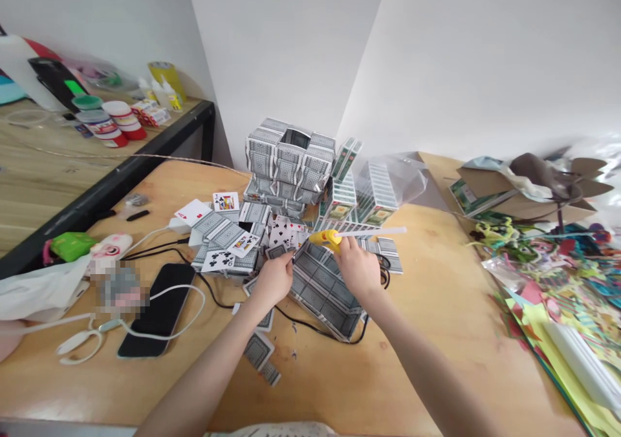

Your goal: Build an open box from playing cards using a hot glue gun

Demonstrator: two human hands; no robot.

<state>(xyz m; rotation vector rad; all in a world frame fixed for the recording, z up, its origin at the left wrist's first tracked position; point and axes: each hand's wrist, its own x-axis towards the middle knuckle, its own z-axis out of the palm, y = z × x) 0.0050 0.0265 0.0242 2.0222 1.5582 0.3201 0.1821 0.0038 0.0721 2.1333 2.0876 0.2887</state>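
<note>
My right hand [359, 267] is wrapped round a yellow hot glue gun [326, 237], its nozzle towards the left and a long whitish glue stick [373, 231] jutting from its back. Close to the nozzle, my left hand [272, 280] is closed in a pinch; a small dark edge shows at its fingertips, too small to name. Beneath both hands lies an open tray built from grey-backed playing cards [330, 288]. To its left are loose playing cards [220, 229] on a second card-built piece. Behind stands a taller card-built structure [291, 159].
Green-and-white card boxes [376, 194] stand behind the tray. A black cord [310, 326] runs around it. At left lie a phone [158, 311] and white cables. Coloured craft scraps [548, 262] and paper sheets [557, 340] cover the right side. Glue bottles [165, 93] sit on a side table.
</note>
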